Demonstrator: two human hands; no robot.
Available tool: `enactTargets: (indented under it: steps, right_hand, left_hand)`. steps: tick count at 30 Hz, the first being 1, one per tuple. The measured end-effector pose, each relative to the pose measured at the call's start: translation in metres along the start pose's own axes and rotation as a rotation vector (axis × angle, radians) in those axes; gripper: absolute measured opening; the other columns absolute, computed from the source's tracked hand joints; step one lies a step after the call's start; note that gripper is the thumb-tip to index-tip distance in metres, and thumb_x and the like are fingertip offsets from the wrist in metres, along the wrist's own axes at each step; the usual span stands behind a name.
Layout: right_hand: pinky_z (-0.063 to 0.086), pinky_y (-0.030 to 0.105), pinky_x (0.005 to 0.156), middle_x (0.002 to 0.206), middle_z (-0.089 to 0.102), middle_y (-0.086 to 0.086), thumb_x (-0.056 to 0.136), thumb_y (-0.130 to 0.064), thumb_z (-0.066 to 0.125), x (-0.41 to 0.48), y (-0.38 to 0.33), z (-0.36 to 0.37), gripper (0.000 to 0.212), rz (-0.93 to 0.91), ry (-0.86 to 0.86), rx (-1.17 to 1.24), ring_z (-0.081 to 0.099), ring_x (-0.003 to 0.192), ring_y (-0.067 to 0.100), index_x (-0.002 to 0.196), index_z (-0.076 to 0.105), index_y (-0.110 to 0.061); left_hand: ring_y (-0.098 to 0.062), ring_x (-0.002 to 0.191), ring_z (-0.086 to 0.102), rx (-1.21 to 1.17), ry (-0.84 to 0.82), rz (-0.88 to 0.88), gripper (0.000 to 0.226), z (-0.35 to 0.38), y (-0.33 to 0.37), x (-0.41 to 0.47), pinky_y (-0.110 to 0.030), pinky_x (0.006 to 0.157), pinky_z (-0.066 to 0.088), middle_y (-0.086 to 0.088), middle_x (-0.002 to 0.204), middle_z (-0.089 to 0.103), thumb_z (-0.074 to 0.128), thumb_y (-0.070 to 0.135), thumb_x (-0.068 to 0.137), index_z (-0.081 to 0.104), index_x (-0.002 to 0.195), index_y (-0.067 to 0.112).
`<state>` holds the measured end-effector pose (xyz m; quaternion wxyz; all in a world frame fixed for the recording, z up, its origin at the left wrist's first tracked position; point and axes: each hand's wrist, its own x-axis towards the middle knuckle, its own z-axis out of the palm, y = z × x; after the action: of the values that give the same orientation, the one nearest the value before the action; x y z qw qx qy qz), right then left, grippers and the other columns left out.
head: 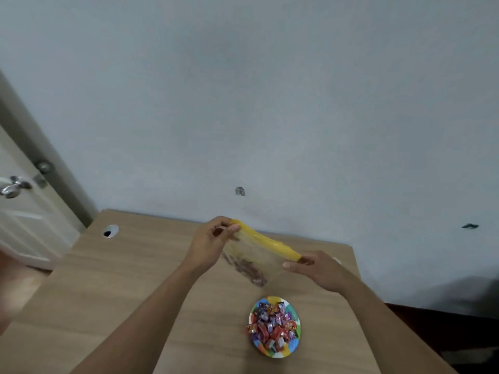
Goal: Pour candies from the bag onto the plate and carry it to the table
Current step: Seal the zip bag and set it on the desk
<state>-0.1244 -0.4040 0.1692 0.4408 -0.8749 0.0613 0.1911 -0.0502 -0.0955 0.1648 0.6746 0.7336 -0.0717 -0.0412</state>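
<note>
A clear plastic bag [251, 255] with a yellow zip strip along its top hangs above the wooden table. My left hand [213, 238] pinches the strip's left end, and my right hand [316, 267] pinches its right end. A few dark candies lie in the bag's lower corner. Below the bag, a colourful plate [293, 348] sits on the table, heaped with wrapped candies [272, 323] in red, purple and orange.
The wooden table [121, 292] stands against a pale wall and has a round cable hole [110, 231] near its back left corner. A white door with a metal handle [13, 186] is at the left. Dark floor shows at the lower right.
</note>
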Motion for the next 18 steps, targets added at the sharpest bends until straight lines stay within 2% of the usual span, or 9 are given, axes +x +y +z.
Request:
enactTargets:
  steps: [1,3,4,6,8,12,15,17,18]
  right_hand:
    - [0.057,0.043,0.094,0.104,0.081,-0.013,0.079,-0.067,0.085,0.000,-0.006,-0.006,0.052,-0.011,-0.008,-0.025,0.075,0.100,0.008,0.114,0.083,-0.028]
    - [0.052,0.034,0.105,0.135,0.069,-0.017,0.074,-0.068,0.088,0.000,-0.023,-0.012,0.079,-0.009,0.033,-0.082,0.065,0.125,0.006,0.142,0.069,-0.034]
    - [0.047,0.031,0.107,0.141,0.062,-0.017,0.073,-0.068,0.088,0.001,-0.032,-0.012,0.087,-0.033,0.073,-0.105,0.058,0.131,0.005,0.148,0.062,-0.033]
    - [0.042,0.028,0.109,0.144,0.055,-0.022,0.075,-0.069,0.086,0.003,-0.052,-0.010,0.086,-0.115,0.129,-0.118,0.049,0.132,0.000,0.150,0.059,-0.037]
    - [0.042,0.028,0.110,0.144,0.055,-0.025,0.077,-0.069,0.084,0.004,-0.071,-0.001,0.078,-0.192,0.133,-0.114,0.050,0.132,-0.002,0.146,0.061,-0.041]
    - [0.052,0.032,0.105,0.129,0.067,-0.021,0.086,-0.064,0.079,0.012,-0.097,0.020,0.051,-0.365,0.177,-0.185,0.063,0.119,0.003,0.130,0.070,-0.039]
    - [0.057,0.038,0.084,0.098,0.075,-0.009,0.096,-0.054,0.073,0.016,-0.108,0.028,0.022,-0.431,0.216,-0.148,0.068,0.092,0.012,0.104,0.074,-0.033]
    - [0.050,0.034,0.070,0.084,0.074,-0.001,0.098,-0.050,0.072,0.016,-0.111,0.028,0.021,-0.441,0.228,-0.102,0.064,0.076,0.018,0.097,0.075,-0.029]
    - [0.047,0.034,0.066,0.081,0.074,0.001,0.099,-0.049,0.073,0.015,-0.112,0.028,0.021,-0.439,0.227,-0.087,0.064,0.074,0.021,0.096,0.076,-0.028]
  left_hand:
    - [-0.010,0.077,0.075,0.027,0.008,0.014,0.009,-0.001,0.004,0.001,-0.018,0.075,0.055,-0.015,0.084,0.081,0.076,0.014,0.099,0.078,0.095,0.006]
    - [-0.008,0.078,0.071,0.098,0.040,0.033,0.007,-0.001,0.011,0.000,-0.018,0.076,0.053,-0.016,0.088,0.081,0.078,0.010,0.096,0.078,0.091,0.005]
    - [-0.008,0.079,0.069,0.138,0.054,0.041,0.007,-0.001,0.013,0.000,-0.020,0.076,0.052,-0.015,0.089,0.081,0.079,0.009,0.095,0.078,0.088,0.006]
    - [-0.007,0.076,0.066,0.204,0.081,0.052,0.010,0.000,0.018,0.000,-0.021,0.072,0.050,-0.011,0.087,0.080,0.082,0.010,0.092,0.077,0.083,0.009]
    - [-0.004,0.072,0.064,0.222,0.085,0.056,0.011,0.002,0.024,0.000,-0.019,0.069,0.048,-0.008,0.084,0.080,0.083,0.013,0.091,0.078,0.081,0.011]
    - [-0.004,0.084,0.077,0.118,-0.033,0.030,0.008,0.003,0.037,-0.004,-0.014,0.080,0.054,-0.001,0.089,0.086,0.082,0.017,0.094,0.086,0.090,0.012]
    - [-0.006,0.090,0.079,0.039,-0.083,0.029,0.011,0.001,0.042,-0.007,-0.013,0.085,0.055,-0.006,0.096,0.087,0.080,0.013,0.094,0.086,0.101,0.006]
    - [-0.013,0.092,0.080,0.003,-0.082,0.037,0.014,-0.002,0.043,-0.010,-0.017,0.086,0.058,-0.014,0.100,0.085,0.078,0.011,0.096,0.083,0.105,0.001]
    - [-0.015,0.091,0.080,-0.015,-0.077,0.042,0.015,-0.003,0.043,-0.011,-0.019,0.086,0.059,-0.019,0.101,0.084,0.077,0.009,0.097,0.080,0.105,-0.002]
